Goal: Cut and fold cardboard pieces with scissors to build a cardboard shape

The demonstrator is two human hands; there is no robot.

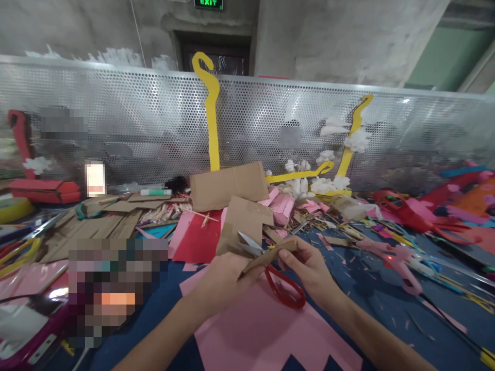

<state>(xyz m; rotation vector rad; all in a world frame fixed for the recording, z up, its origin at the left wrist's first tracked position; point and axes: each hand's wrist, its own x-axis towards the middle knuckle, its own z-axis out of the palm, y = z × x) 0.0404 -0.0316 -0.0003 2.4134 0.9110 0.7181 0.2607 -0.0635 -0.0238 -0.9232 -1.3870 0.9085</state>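
Two hands hold one narrow, slightly bent brown cardboard strip above one large pink sheet: the left hand grips its lower end, the right hand pinches its upper end. One pair of red-handled metal scissors crosses behind it. Three yellow hooked strips stand or lean beyond.

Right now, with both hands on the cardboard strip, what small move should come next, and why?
I'd probably lay the scissors on the pink sheet before handling the cardboard strip further: the left hand and right hand both grip it, no finger shows through the red handle, and the blades stick out close beside the left hand.
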